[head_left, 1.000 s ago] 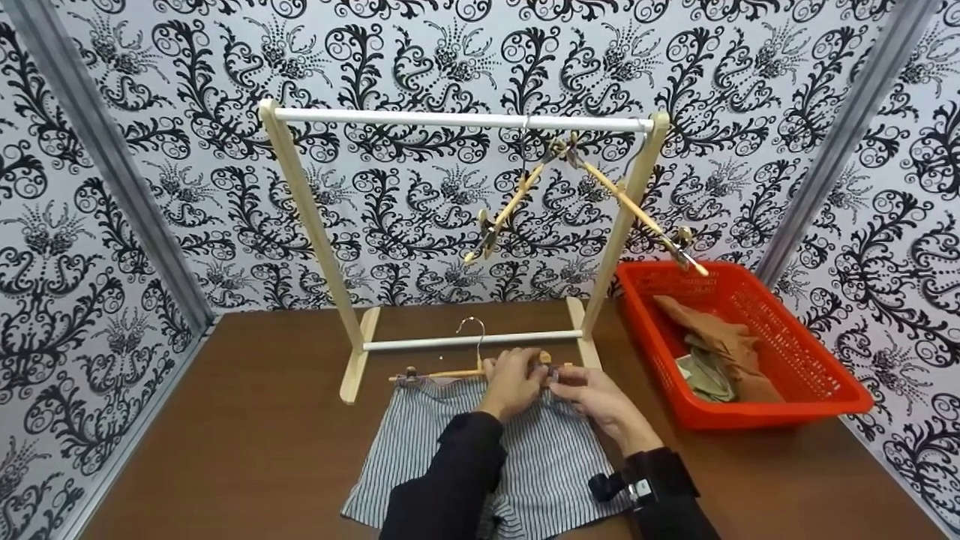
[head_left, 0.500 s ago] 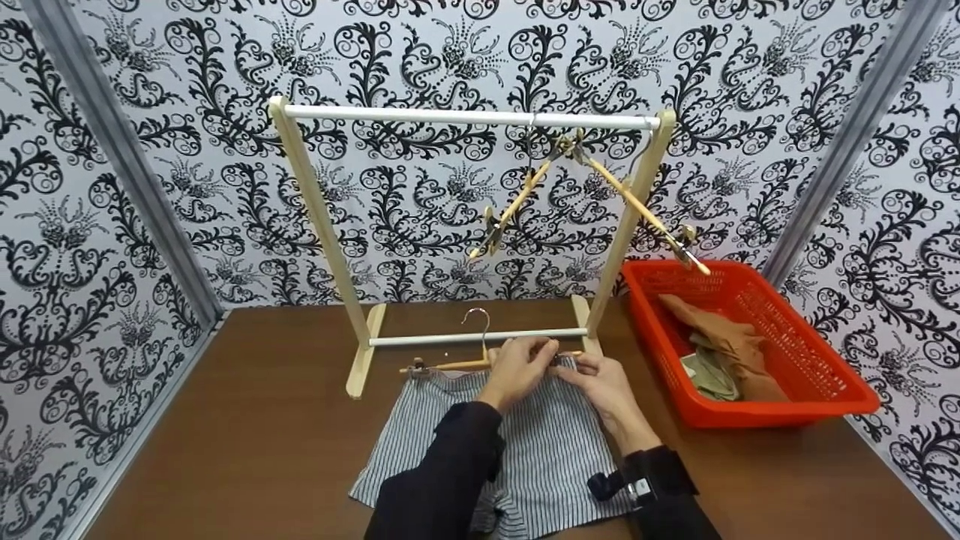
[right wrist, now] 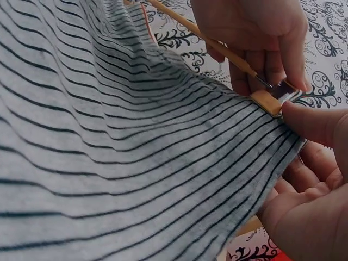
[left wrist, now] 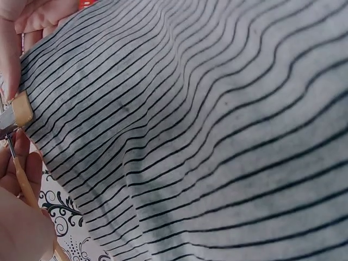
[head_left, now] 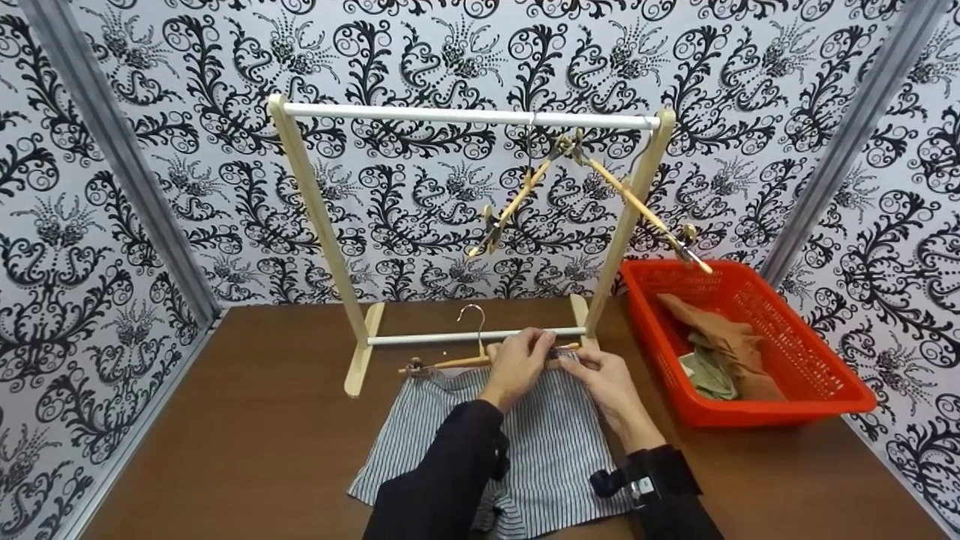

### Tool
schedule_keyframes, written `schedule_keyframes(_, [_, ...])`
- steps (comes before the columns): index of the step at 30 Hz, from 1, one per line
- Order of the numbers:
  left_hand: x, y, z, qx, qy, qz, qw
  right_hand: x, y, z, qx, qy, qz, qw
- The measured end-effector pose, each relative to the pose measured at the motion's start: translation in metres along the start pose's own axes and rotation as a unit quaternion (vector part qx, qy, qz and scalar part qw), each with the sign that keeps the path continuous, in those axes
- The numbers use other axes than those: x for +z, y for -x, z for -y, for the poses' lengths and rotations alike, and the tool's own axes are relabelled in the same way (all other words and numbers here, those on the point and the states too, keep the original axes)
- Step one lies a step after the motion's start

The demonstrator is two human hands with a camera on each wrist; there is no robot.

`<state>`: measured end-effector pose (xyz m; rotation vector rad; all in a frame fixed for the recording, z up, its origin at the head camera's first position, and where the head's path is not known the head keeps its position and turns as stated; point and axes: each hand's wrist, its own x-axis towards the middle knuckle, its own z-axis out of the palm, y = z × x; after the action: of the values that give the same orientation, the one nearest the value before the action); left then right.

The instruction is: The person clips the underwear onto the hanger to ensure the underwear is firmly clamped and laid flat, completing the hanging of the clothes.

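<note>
Grey shorts with dark stripes point(head_left: 559, 442) lie on the brown table, waistband toward the rack. A wooden clip hanger point(head_left: 457, 363) runs along the waistband, its metal hook pointing away. The left clip point(head_left: 417, 365) sits at the waistband's left corner. At the right end, my left hand point(head_left: 517, 367) pinches the other clip point(right wrist: 267, 103), its fingers beside the hanger bar. My right hand point(head_left: 609, 382) grips the waistband's right corner, thumb on top and fingers beneath. In the right wrist view that thumb is right at the clip's wooden pad, which overlaps the striped cloth.
A small wooden rack with a white top rail point(head_left: 405, 113) stands behind the shorts. Two clip hangers, a left one point(head_left: 517, 199) and a right one point(head_left: 634, 202), hang at its right end. A red basket point(head_left: 750, 414) holding brown cloth point(head_left: 720, 337) and green cloth point(head_left: 709, 371) is at right.
The head view has shifted slightly. Both hands stay at the hanger's right end, with small finger movements around the clip. The left hand's fingertips have come down a little.
</note>
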<state>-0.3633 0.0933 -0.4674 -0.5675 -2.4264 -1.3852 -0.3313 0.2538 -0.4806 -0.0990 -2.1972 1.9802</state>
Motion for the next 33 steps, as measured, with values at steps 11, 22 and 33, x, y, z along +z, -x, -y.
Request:
schedule_keyframes(11, [-0.006, -0.003, 0.0, -0.024, 0.075, -0.032, 0.9964, -0.017, 0.0, 0.001, 0.006, 0.019, 0.09, 0.996])
schedule_keyframes(22, [-0.007, -0.005, 0.0, -0.035, 0.106, -0.027, 0.9934, -0.022, 0.002, 0.005, 0.001, 0.009, 0.124, 0.992])
schedule_keyframes(33, [-0.002, -0.001, 0.003, -0.009, 0.092, -0.017, 0.9956, -0.019, 0.0, 0.006, 0.01, -0.013, 0.052, 0.998])
